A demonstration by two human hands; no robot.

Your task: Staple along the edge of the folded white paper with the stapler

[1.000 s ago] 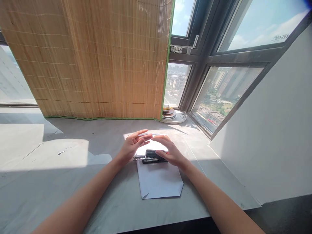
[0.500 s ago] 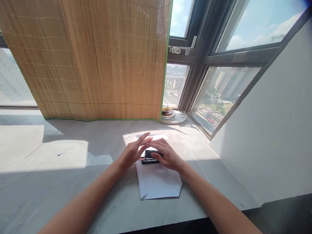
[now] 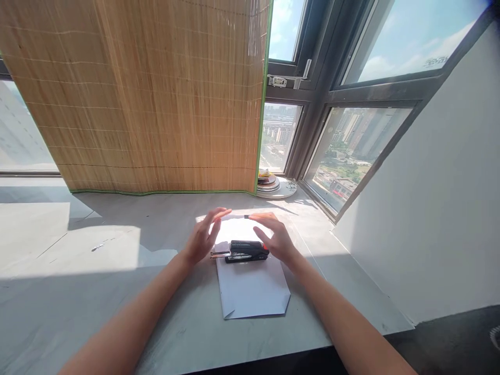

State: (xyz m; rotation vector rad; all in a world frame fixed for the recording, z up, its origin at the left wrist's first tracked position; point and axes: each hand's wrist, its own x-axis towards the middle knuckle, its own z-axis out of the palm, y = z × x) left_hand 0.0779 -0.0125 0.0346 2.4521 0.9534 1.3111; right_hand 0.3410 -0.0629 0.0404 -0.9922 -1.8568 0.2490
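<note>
A black stapler (image 3: 247,252) lies across a white sheet of paper (image 3: 255,291), its metal part sticking out at the left end. A red spot shows at its right end. My left hand (image 3: 203,237) hovers by the upper left of the paper, fingers stretched forward and thumb apart, holding nothing visible. My right hand (image 3: 278,237) is above the stapler's right end, fingers extended to the left with the thumb spread. At its fingertips shows a small dark piece (image 3: 246,216), too small to name; whether they touch it I cannot tell. The paper's far part is bright with sunlight.
A bamboo blind (image 3: 164,104) hangs over the window at the back. Stacked plates (image 3: 273,188) stand in the window corner. A small scrap (image 3: 97,247) lies on the grey ledge (image 3: 97,302) to the left. A white wall (image 3: 422,219) bounds the right side.
My hands, which were together over the stapler, have moved apart to left and right. The stapler and the paper's far part are now uncovered.
</note>
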